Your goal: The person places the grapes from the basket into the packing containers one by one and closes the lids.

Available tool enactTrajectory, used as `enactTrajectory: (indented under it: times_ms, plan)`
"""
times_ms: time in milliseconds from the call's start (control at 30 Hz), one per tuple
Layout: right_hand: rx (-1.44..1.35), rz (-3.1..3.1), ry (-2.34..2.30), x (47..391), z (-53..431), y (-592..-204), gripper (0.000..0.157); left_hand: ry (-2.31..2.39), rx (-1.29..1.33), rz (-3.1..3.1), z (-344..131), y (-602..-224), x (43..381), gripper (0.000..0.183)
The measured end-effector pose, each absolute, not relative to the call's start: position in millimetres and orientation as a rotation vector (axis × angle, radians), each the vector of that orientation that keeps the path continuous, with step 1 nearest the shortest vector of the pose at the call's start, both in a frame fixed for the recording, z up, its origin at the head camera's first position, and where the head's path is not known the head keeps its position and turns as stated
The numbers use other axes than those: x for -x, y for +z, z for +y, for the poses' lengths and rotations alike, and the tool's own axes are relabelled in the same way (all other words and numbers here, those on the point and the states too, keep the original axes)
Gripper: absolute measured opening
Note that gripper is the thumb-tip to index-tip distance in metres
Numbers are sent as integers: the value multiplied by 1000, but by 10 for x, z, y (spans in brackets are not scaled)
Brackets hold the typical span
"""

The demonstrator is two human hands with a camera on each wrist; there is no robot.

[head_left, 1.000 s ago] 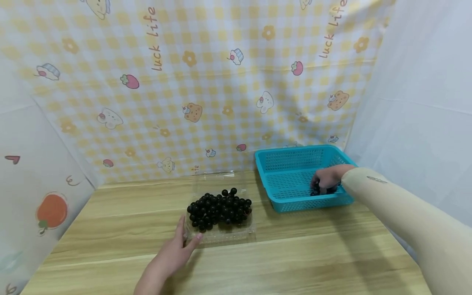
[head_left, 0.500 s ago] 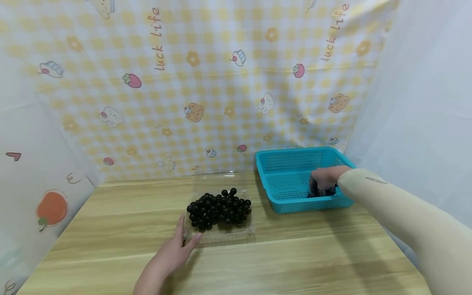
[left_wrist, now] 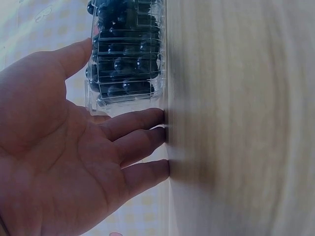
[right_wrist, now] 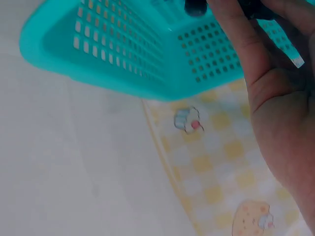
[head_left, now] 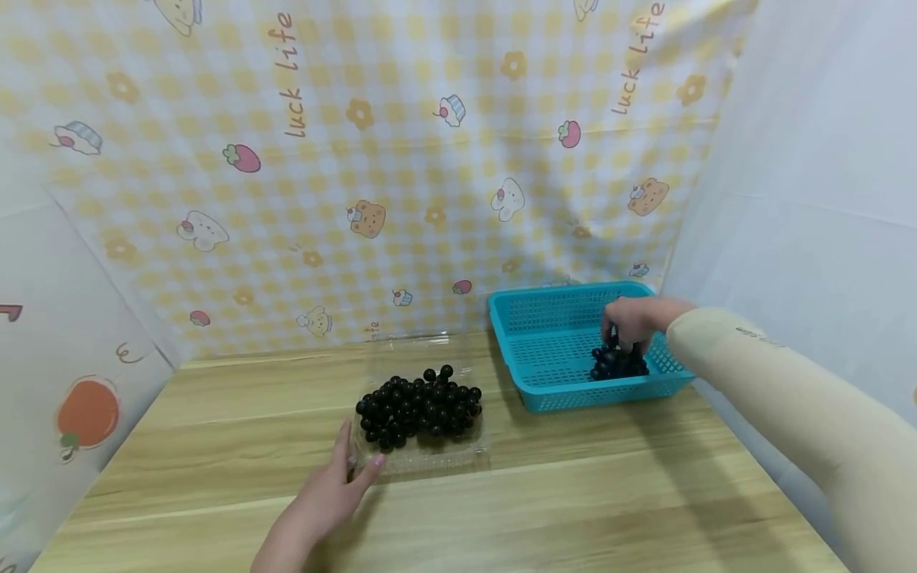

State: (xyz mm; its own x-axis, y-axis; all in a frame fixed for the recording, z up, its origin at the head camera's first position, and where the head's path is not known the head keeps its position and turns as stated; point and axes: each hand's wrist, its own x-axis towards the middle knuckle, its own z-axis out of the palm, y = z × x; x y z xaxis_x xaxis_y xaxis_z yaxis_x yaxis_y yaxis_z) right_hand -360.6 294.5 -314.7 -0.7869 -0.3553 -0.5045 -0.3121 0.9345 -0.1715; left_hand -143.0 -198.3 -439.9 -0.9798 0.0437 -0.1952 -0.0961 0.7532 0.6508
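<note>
In the head view, a clear plastic box [head_left: 447,459] with its lid folded back holds a heap of round black grapes [head_left: 419,407]. My left hand [head_left: 324,495] rests at the box's near left corner, thumb and fingers spread. The left wrist view shows its fingertips on the table and the thumb [left_wrist: 76,56] against the box's side. Inside the turquoise basket [head_left: 530,390], my right hand [head_left: 629,320] grips a small bunch of dark grapes [head_left: 618,364] from above. Most of that bunch is cut off in the right wrist view, where one grape [right_wrist: 196,7] shows.
The basket stands on the wooden table [head_left: 544,509] to the right of the box. A yellow checked cloth [head_left: 423,175] hangs behind both, with white cloth [head_left: 795,199] along the right side.
The right hand has risen a little inside the basket, and more of the grape bunch now shows below its fingers. The left hand stays by the box; the view has shifted slightly.
</note>
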Motion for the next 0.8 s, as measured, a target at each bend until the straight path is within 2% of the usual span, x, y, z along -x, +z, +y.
enactTrajectory:
  times_ms: [233, 500, 800]
  plan:
    - [478, 2540, -113, 3550, 2862, -2770, 53, 1063, 29, 2755, -1969, -4416, 1418, 104]
    - [525, 2559, -79, 3468, 2683, -2526, 47, 1049, 51, 2751, -1963, -4404, 1408, 104]
    - [557, 2599, -120, 3274, 2479, -2226, 51, 1038, 69, 2757, -1968, -4368, 1393, 103]
